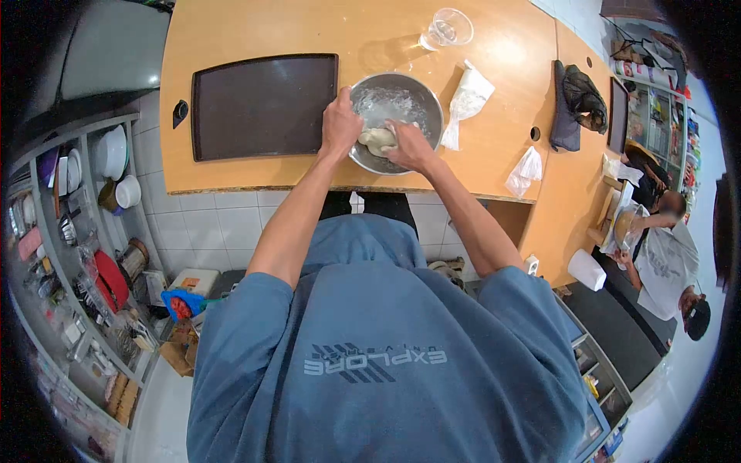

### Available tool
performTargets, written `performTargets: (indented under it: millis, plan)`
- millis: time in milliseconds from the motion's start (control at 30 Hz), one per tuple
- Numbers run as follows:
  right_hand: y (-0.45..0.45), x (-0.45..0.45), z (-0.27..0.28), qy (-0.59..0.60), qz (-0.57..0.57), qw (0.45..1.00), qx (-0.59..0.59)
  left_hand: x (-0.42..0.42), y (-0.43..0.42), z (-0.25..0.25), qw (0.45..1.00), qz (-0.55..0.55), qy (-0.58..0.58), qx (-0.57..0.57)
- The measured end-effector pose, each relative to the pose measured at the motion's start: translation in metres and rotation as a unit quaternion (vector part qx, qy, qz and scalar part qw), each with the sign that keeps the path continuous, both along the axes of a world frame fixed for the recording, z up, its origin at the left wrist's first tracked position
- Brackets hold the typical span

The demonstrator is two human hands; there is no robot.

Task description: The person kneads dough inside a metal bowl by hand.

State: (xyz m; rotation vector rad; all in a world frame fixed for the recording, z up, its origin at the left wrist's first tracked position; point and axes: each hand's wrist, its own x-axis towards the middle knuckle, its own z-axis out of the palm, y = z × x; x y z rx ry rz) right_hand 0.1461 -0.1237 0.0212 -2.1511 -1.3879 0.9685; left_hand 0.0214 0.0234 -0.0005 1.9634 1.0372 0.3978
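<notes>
A metal bowl (397,86) dusted with white flour stands near the front edge of the wooden table (262,27). Inside it, toward the near side, lies a lump of pale dough (377,140). My left hand (341,122) is closed on the bowl's left rim, thumb on the inside. My right hand (411,145) reaches into the bowl from the right, its fingers curled against the dough's right side. A dark rectangular tray (264,106) lies to the left of the bowl.
A clear plastic cup (448,29) stands behind the bowl. To the right are a bag of white powder (471,96), a smaller plastic bag (526,171) and dark cloth (583,100). Other people (665,262) are at the far right. Shelves (65,255) stand at left.
</notes>
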Motion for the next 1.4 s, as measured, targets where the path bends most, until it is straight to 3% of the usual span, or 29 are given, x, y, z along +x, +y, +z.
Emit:
performTargets:
  millis: [133, 333, 567, 667, 800, 933, 1033, 1133, 1233, 1333, 1400]
  plan:
    - [-0.007, -0.004, -0.01, 0.007, -0.08, 0.995, 0.058, -0.002, 0.0, -0.002, 1.0, 0.002, -0.012, 0.021]
    - [-0.008, 0.006, -0.007, 0.16, -0.202, 0.965, 0.048, -0.002, -0.001, 0.001, 1.0, -0.007, -0.002, 0.026]
    - [0.001, 0.029, -0.008, 0.325, -0.341, 0.866, 0.169, -0.003, -0.004, 0.001, 1.0, -0.007, 0.018, 0.009]
    - [0.004, 0.03, -0.011, 0.469, -0.35, 0.798, 0.142, -0.001, -0.003, 0.002, 1.0, -0.015, 0.012, -0.004]
    - [0.003, 0.022, -0.002, 0.458, -0.354, 0.815, 0.026, -0.002, -0.001, 0.005, 1.0, -0.023, 0.012, 0.011]
    - [-0.001, 0.022, -0.016, 0.525, -0.371, 0.766, 0.008, -0.003, -0.001, 0.008, 1.0, -0.028, 0.008, 0.01]
    - [0.002, 0.017, -0.024, 0.41, -0.299, 0.861, 0.042, -0.004, -0.001, 0.006, 0.999, -0.032, 0.005, 0.013]
    - [0.006, 0.02, 0.008, 0.132, -0.102, 0.986, 0.014, -0.005, 0.0, 0.005, 0.999, -0.034, 0.008, 0.015]
    - [0.0, 0.016, -0.003, -0.034, -0.008, 0.999, -0.001, -0.003, 0.0, 0.006, 0.999, -0.035, 0.012, 0.012]
    - [-0.007, 0.003, -0.007, -0.107, -0.014, 0.992, 0.069, -0.004, 0.0, 0.005, 0.999, -0.034, 0.011, 0.024]
    - [-0.005, -0.004, -0.006, -0.11, -0.004, 0.994, 0.011, -0.005, -0.002, 0.004, 0.999, -0.034, 0.012, 0.025]
